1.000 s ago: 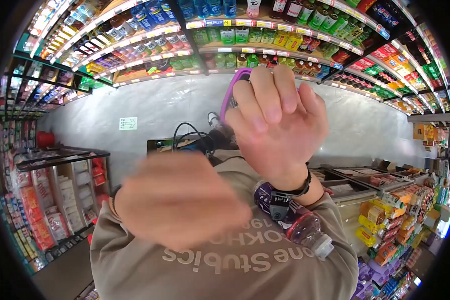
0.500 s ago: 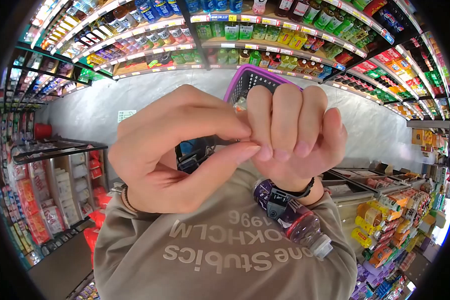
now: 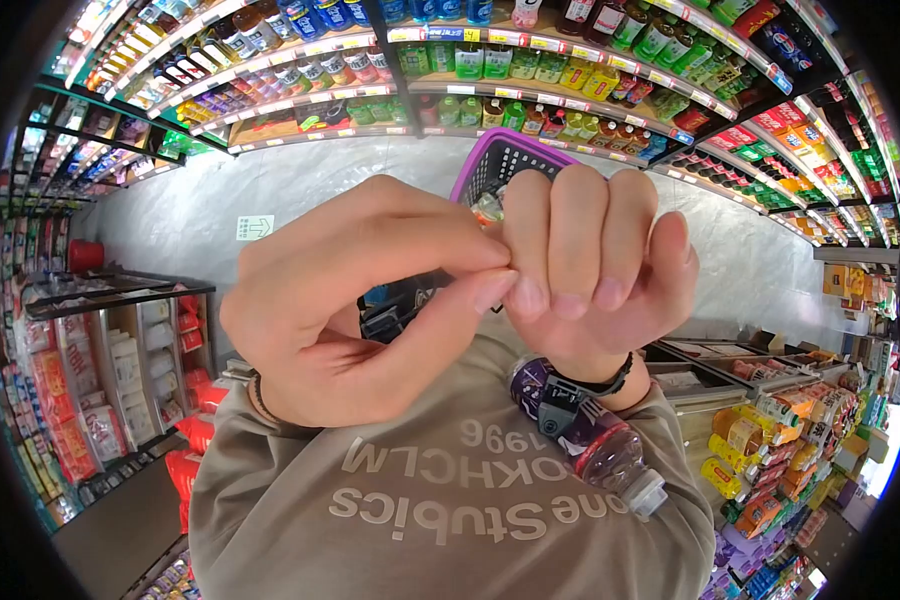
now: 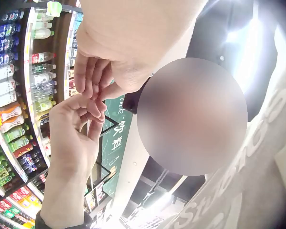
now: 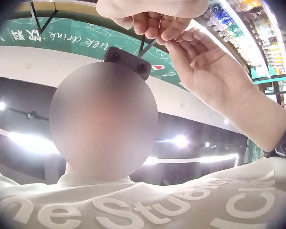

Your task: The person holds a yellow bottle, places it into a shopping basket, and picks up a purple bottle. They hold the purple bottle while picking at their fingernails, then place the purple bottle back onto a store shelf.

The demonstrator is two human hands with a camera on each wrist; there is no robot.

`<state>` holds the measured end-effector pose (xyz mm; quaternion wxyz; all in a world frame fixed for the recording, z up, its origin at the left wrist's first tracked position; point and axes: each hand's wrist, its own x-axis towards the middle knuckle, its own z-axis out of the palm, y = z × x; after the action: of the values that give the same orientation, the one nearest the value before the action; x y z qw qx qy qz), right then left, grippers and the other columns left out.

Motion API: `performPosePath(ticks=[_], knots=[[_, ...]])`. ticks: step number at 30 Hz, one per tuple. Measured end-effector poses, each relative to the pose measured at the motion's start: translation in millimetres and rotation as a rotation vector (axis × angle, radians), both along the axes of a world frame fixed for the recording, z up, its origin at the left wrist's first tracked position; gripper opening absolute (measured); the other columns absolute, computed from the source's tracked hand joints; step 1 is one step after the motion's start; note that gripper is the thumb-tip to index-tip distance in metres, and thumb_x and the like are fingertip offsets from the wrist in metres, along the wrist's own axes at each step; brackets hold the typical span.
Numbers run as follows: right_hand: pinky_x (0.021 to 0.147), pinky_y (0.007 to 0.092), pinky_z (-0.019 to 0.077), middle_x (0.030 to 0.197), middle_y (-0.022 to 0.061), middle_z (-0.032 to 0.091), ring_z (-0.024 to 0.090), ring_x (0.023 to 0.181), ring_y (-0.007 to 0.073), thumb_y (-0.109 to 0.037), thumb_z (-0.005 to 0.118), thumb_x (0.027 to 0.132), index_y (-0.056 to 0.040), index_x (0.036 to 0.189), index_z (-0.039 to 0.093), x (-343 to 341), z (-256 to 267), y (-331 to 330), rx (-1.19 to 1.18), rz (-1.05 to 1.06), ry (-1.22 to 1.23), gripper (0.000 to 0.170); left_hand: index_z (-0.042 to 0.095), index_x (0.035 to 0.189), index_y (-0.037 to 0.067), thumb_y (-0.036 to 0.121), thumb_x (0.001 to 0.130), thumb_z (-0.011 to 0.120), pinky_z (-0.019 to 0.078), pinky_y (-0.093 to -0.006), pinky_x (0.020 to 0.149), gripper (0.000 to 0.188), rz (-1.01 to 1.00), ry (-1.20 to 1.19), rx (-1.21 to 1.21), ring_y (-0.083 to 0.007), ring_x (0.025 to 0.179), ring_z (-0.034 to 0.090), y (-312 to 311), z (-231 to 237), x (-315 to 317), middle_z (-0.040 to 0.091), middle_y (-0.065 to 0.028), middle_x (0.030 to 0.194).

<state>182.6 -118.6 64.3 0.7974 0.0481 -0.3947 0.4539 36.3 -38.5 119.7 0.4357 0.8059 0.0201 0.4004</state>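
In the head view the left hand [image 3: 360, 300] has thumb and index fingertips meeting at the edge of the right hand [image 3: 595, 275], whose palm faces the camera with fingers curled. No object shows clearly between them. Both wrist views show this contact: the left hand [image 4: 119, 52] is above the right hand [image 4: 71, 143] in one, and the right hand [image 5: 155, 16] is at the top with the left hand [image 5: 221, 83] lower right in the other. A dark-labelled bottle [image 3: 610, 450] lies against the shirt below the right wrist.
A basket [image 3: 485, 150] with a purple rim stands beyond the hands. Drink shelves [image 3: 560, 95] curve across the back. Packaged goods fill a rack [image 3: 120, 375] at the left; more bottles [image 3: 740, 430] are stacked at the right.
From low and blurred at the left, the left hand rose and moved right to touch the right hand. The right hand shifted slightly right, showing more of the basket. Little differs since half a second ago.
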Motion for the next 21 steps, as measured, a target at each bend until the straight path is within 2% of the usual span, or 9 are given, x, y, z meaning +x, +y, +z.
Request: performPosePath(ticks=[13,21], knots=[[0.071,0.0360,0.0466,0.079,0.0117,0.054,0.051,0.076,0.0252,-0.028,0.036,0.106,-0.0039,0.078,0.050,2.8,-0.7,1.7,0.018,-0.049,-0.038,0.040,0.070,0.090,-0.011,-0.014,0.071,0.067,0.0480,-0.0271,0.061,0.020,-0.036,0.006,0.057,-0.0209,0.069,0.065,2.5,-1.5,-2.1,0.069,-0.0209,0.081],[0.068,0.0340,0.0450,0.077,0.0109,0.054,0.050,0.073,0.0223,-0.032,0.043,0.105,-0.0049,0.078,0.050,2.7,1.0,-2.5,-0.057,-0.105,-0.100,0.039,0.070,0.089,-0.012,-0.015,0.070,0.068,0.0473,-0.0262,0.058,0.019,-0.013,-0.009,0.080,-0.0199,0.064,0.064,2.4,-3.2,-0.2,0.069,-0.0201,0.078]])
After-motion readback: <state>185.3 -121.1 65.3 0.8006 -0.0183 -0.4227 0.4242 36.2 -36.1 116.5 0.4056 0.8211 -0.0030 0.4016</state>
